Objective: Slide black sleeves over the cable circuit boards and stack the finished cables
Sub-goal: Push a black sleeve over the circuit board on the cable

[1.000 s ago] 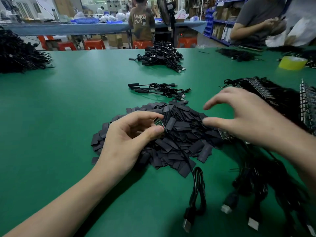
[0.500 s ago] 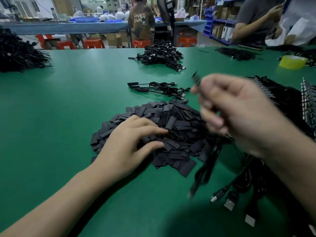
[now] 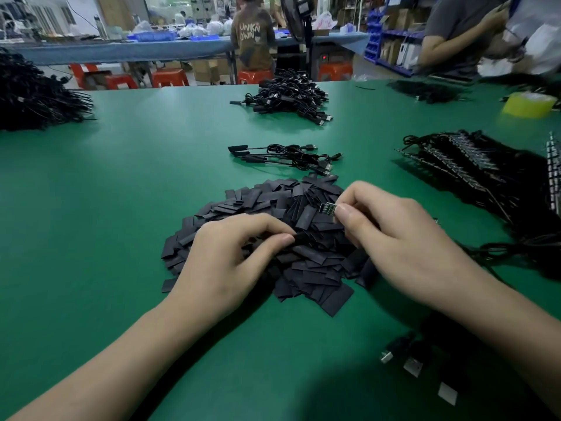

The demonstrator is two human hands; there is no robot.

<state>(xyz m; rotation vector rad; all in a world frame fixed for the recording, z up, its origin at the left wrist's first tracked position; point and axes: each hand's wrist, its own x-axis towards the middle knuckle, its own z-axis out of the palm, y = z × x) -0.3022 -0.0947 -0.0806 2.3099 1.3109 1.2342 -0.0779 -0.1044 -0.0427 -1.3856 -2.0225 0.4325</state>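
Board (image 3: 327, 208) now in right hand (image 3: 403, 238) (fingertips)

There are two hands, the left hand (image 3: 224, 262) and the right hand (image 3: 403, 247). One green tabletop (image 3: 121, 208) carries one heap of flat black plastic sleeves (image 3: 273, 202), too many to count. Also in view are one single black sleeve (image 3: 302, 238), one small green circuit board (image 3: 328, 208), three silver USB plugs (image 3: 413, 367) and one yellow tape roll (image 3: 528, 104).

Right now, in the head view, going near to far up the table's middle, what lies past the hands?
Sleeve pile → small stack of finished cables → larger cable heap → person in brown shirt
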